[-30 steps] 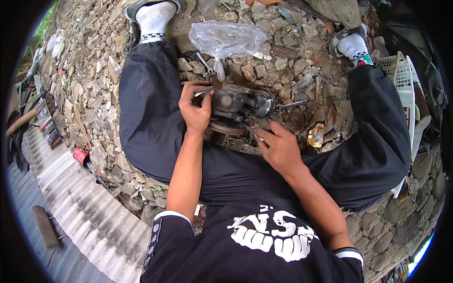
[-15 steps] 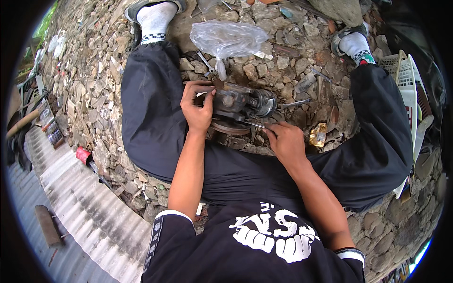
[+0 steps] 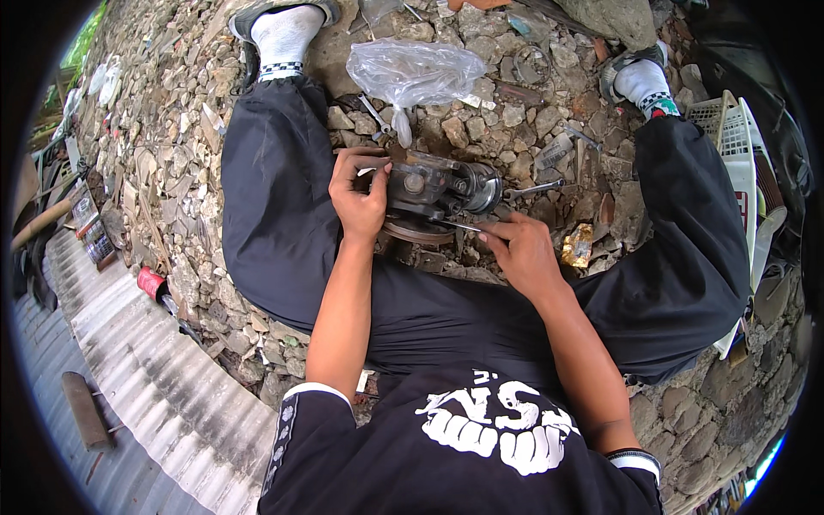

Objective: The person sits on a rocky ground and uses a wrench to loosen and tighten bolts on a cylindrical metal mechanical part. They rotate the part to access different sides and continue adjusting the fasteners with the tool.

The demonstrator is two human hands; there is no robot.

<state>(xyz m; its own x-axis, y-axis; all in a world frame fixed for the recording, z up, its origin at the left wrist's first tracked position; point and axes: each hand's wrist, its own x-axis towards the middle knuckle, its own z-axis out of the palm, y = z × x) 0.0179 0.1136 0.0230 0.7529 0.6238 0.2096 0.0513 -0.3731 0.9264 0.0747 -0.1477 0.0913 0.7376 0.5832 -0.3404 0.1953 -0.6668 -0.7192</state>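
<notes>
My left hand grips the left side of a dark, greasy metal assembly with a round silver fitting on its right and a rusty disc underneath. My right hand pinches the handle end of a thin metal tool, whose far end meets the lower middle of the assembly. A wrench lies on the rubble just right of the assembly, and another wrench lies behind it beside a crumpled clear plastic bag. A gold foil packet sits right of my right hand.
My dark-trousered legs spread around the work on broken stones. White plastic baskets stand at right. Corrugated sheets, a dark metal bar, a wooden handle and a red object lie at left.
Since a second ago my right hand has shifted right, drawing back along the tool, so more of the shaft shows. My left hand stays on the assembly, moving very little.
</notes>
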